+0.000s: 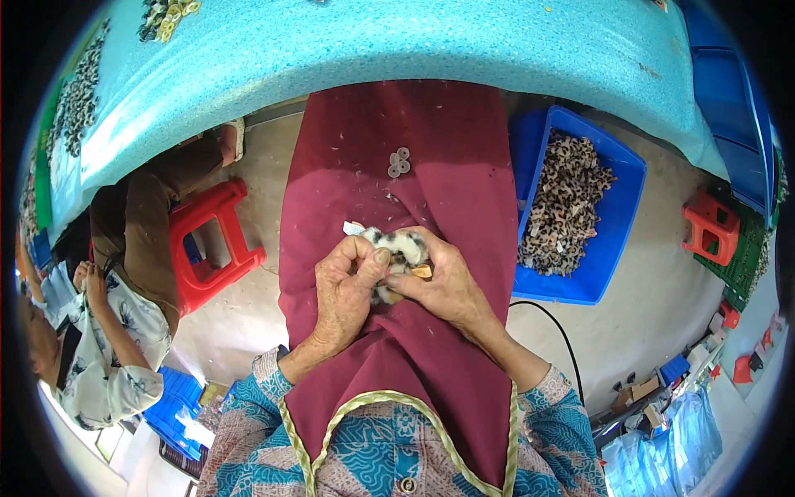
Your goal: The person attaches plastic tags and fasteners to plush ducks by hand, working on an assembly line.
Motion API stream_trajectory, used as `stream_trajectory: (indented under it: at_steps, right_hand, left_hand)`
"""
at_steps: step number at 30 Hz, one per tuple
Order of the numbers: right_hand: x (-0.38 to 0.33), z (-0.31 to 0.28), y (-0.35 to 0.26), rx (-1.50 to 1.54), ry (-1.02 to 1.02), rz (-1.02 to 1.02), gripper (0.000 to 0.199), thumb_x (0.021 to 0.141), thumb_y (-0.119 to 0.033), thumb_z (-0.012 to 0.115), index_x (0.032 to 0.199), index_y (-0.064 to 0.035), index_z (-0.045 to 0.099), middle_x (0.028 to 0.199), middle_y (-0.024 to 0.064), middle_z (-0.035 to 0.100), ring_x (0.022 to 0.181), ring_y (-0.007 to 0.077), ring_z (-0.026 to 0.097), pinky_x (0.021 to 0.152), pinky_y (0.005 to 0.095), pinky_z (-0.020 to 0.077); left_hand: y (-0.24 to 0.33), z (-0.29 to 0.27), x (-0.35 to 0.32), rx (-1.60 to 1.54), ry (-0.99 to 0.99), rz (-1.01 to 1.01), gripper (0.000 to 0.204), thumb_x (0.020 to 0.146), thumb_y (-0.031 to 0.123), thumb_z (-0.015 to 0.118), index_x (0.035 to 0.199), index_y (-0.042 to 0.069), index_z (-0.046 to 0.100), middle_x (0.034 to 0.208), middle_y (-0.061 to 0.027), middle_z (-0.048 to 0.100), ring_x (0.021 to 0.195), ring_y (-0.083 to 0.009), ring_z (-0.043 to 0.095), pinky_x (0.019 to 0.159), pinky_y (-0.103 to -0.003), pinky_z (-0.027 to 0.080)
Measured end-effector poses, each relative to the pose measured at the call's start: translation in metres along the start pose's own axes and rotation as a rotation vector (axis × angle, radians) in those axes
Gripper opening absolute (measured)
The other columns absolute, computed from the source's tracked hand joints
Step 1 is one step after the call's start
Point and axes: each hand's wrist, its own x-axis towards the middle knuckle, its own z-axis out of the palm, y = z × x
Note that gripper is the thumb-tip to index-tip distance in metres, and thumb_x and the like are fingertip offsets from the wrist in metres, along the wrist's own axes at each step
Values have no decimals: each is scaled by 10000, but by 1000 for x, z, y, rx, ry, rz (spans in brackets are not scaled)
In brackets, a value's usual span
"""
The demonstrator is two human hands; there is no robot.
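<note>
Above my lap, both hands grip a small fluffy plush piece (399, 245) in white with dark patches. My left hand (348, 282) pinches its left side between thumb and fingers. From the right, my right hand (447, 286) wraps round it, with the thumb pressed on the near side. A yellow-orange bit (422, 271) shows by the right thumb, and a white tag (354, 228) sticks out at the upper left. What lies between the fingertips is hidden. Several clear round plastic discs (399, 163) rest on the maroon apron (348, 166) beyond my hands.
A blue bin (609, 240) full of small spotted plush pieces (567, 203) stands on the floor at my right. The table under a turquoise cover (397, 41) spans the far side. Left are a red stool (217, 240) and a seated person (116, 331); another red stool (712, 232) is far right.
</note>
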Motion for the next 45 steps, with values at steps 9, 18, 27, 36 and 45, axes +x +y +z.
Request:
stream_trajectory:
  at_steps: [9, 18, 27, 36, 45]
  right_hand:
    - [7, 5, 10, -433, 200, -435, 366, 704, 3, 594, 1050, 3, 477, 875, 203, 588, 815, 371, 602, 706, 397, 488]
    - [13, -8, 11, 439, 11, 14, 210, 792, -18, 574, 992, 43, 565, 842, 92, 620, 632, 121, 581, 464, 240, 487]
    - [7, -5, 8, 175, 51, -87, 204, 754, -8, 567, 956, 23, 555, 816, 82, 612, 674, 148, 590, 558, 264, 487]
    - [17, -1, 9, -112, 84, -187, 341, 686, 103, 525, 1007, -13, 527, 832, 38, 589, 776, 98, 557, 686, 246, 473]
    - [15, -8, 6, -218, 56, -216, 137, 786, 44, 536, 918, 8, 555, 792, 44, 601, 717, 109, 580, 627, 272, 493]
  left_hand:
    - [-9, 0, -1, -58, 31, -10, 209, 882, 105, 578, 700, 55, 488, 670, 54, 478, 641, -36, 398, 589, -192, 350]
    - [-2, -1, 0, 182, 42, 60, 132, 858, 144, 619, 855, 40, 538, 729, 18, 515, 652, -46, 451, 576, -196, 385]
    - [0, -9, -2, 363, -130, 304, 175, 820, 119, 638, 732, 11, 533, 605, -43, 538, 535, -113, 508, 493, -275, 403]
    - [-2, -7, -9, 384, -213, 259, 168, 809, 102, 662, 724, 20, 543, 610, -11, 536, 543, -80, 491, 498, -255, 398]
    - [-6, -7, -5, 393, -220, 354, 138, 807, 71, 652, 740, 25, 540, 625, 33, 496, 580, -27, 432, 504, -211, 349]
